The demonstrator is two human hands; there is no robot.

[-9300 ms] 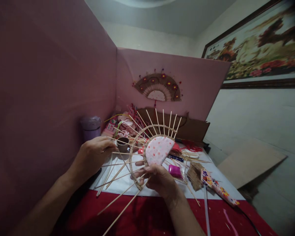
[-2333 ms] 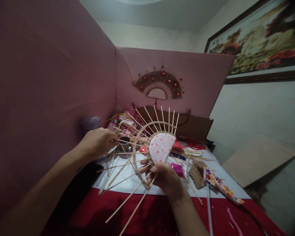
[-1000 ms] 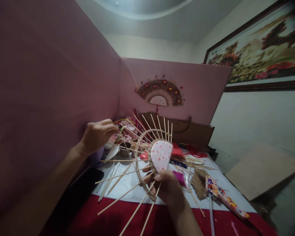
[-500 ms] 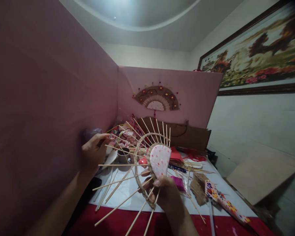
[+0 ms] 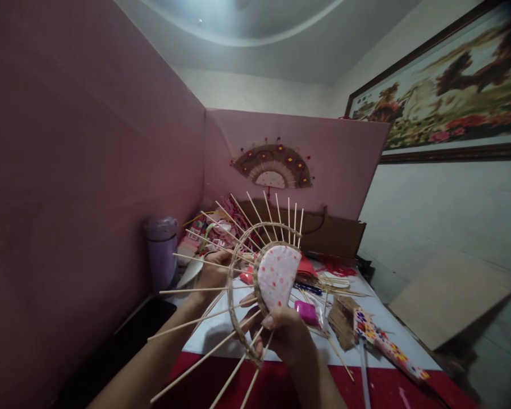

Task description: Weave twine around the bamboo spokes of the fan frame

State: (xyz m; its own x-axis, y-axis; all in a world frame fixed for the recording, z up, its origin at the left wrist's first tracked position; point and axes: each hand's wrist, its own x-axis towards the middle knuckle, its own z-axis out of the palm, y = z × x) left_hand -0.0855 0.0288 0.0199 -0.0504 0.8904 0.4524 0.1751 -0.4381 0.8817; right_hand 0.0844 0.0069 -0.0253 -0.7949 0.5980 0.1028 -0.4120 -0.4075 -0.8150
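Observation:
My right hand (image 5: 283, 336) grips the base of a half-made fan frame (image 5: 255, 272): a pink dotted half-disc (image 5: 277, 274) edged with woven cord, with thin wooden sticks (image 5: 196, 321) radiating from it. An outer cord arc runs across the sticks. My left hand (image 5: 213, 272) is behind the left sticks, by the frame's left edge; its fingers are mostly hidden by the sticks. A small brown cup, seen earlier on the table there, is hidden behind that hand.
A pink board screen (image 5: 111, 170) walls the left and back, with a finished brown fan (image 5: 273, 166) pinned on it. A purple bottle (image 5: 160, 250), craft scraps (image 5: 221, 227), a floral glue gun (image 5: 383, 343), brown twine (image 5: 343, 318) and a pink packet (image 5: 306, 311) lie on the white sheet (image 5: 213, 335).
My left hand has dropped from the upper-left stick tips and moved right, behind the frame. The purple bottle is now uncovered. My right hand keeps the frame in place.

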